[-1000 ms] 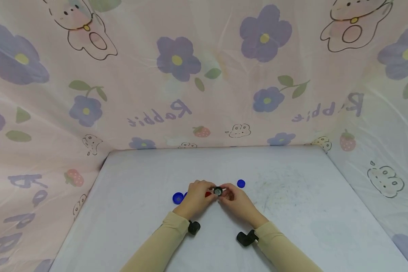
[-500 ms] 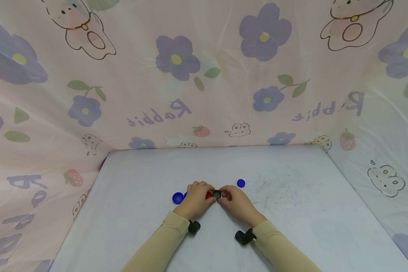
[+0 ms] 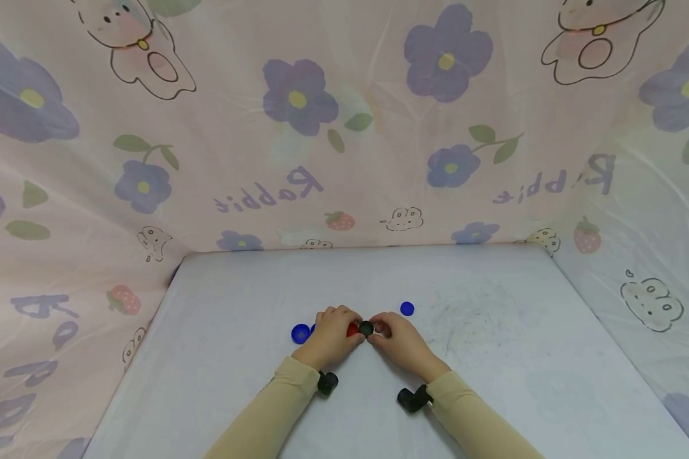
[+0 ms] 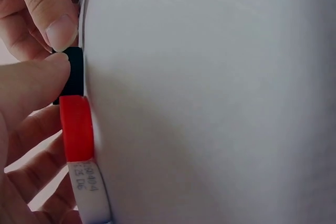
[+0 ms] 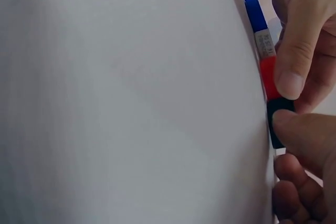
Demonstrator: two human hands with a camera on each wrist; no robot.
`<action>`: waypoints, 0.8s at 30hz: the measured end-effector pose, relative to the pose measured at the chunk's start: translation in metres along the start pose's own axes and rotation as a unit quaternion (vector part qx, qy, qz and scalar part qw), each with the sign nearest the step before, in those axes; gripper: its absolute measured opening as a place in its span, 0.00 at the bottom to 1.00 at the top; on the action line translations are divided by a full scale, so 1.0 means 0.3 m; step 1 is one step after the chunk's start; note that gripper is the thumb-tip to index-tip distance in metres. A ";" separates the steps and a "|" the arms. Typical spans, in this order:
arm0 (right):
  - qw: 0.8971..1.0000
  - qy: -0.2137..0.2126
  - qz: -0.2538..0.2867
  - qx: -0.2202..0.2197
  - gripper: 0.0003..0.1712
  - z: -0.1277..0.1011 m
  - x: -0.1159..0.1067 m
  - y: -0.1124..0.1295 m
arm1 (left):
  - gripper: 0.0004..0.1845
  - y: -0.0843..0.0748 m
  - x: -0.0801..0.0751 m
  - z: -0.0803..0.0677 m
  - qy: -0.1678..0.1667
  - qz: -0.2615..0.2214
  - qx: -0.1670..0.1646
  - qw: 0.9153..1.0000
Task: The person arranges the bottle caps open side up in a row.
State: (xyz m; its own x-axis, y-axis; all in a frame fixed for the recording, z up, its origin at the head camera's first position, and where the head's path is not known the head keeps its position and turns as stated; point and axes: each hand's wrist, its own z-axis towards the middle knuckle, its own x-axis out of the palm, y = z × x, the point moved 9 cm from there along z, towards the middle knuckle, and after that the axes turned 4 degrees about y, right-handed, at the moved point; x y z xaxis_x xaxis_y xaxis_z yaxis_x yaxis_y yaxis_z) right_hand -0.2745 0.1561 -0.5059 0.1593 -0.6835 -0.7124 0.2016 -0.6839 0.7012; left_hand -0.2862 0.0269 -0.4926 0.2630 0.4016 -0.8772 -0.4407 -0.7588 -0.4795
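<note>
Both hands, left hand (image 3: 334, 335) and right hand (image 3: 397, 338), pinched a black cap (image 3: 366, 329) on the worktop (image 3: 494, 357), butted against a red cap (image 3: 353, 329); seemingly lining caps up, needing steady release.

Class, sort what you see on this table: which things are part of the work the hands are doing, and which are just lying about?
In the work:
black cap, pinched by left hand and right hand
red cap, touching it
white cap, next in the row

Lying about:
blue cap, apart on the table
flowered cloth

Pale table (image 3: 494, 357), floral pink cloth walls (image 3: 344, 127)
</note>
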 end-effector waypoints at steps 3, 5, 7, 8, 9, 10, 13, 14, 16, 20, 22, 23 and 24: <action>1.000 0.003 0.009 0.004 0.18 -0.001 -0.006 -0.007 | 0.20 0.001 0.003 0.004 0.005 -0.002 -0.002 1.000; 1.000 0.005 0.016 0.007 0.19 -0.003 -0.011 -0.015 | 0.21 0.000 0.005 0.007 0.007 -0.002 -0.003 1.000; 1.000 0.007 0.023 0.016 0.19 -0.007 -0.021 -0.027 | 0.21 -0.003 0.006 0.010 0.009 -0.001 -0.003 1.000; 0.999 0.007 0.029 0.020 0.19 -0.010 -0.027 -0.032 | 0.22 -0.005 0.006 0.011 0.010 -0.001 -0.002 1.000; 0.999 0.005 0.034 0.022 0.19 -0.013 -0.035 -0.036 | 0.22 -0.008 0.005 0.013 0.011 -0.003 -0.002 1.000; 0.999 0.004 0.039 0.026 0.19 -0.016 -0.044 -0.041 | 0.22 -0.012 0.003 0.015 0.011 -0.004 -0.002 1.000; 0.998 -0.005 0.054 0.037 0.20 -0.026 -0.076 -0.055 | 0.23 -0.025 0.001 0.023 0.013 -0.005 -0.002 1.000; 0.998 -0.008 0.057 0.039 0.21 -0.028 -0.086 -0.060 | 0.23 -0.030 -0.001 0.026 0.012 -0.006 -0.002 1.000; 0.997 -0.014 0.062 0.045 0.22 -0.032 -0.108 -0.075 | 0.24 -0.046 -0.004 0.035 0.014 -0.005 -0.002 1.000; 0.996 -0.021 0.068 0.051 0.24 -0.038 -0.149 -0.106 | 0.24 -0.079 -0.002 0.061 0.011 -0.001 0.001 1.000; 0.996 -0.024 0.069 0.052 0.25 -0.040 -0.167 -0.120 | 0.24 -0.095 0.001 0.077 0.010 0.003 0.002 1.000; 0.996 -0.024 0.071 0.053 0.25 -0.042 -0.175 -0.127 | 0.24 -0.102 0.004 0.086 0.007 0.004 0.003 1.000; 0.996 -0.027 0.072 0.054 0.25 -0.044 -0.183 -0.135 | 0.24 -0.109 0.008 0.095 0.006 0.005 0.004 1.000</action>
State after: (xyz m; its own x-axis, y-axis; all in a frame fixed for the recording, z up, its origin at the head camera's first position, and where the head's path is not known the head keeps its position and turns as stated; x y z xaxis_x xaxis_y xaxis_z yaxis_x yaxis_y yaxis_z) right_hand -0.2787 0.2246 -0.4954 0.1273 -0.7874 -0.6032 0.0752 -0.5987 0.7974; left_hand -0.2957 0.0674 -0.4796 0.2680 0.3873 -0.8821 -0.4500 -0.7592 -0.4701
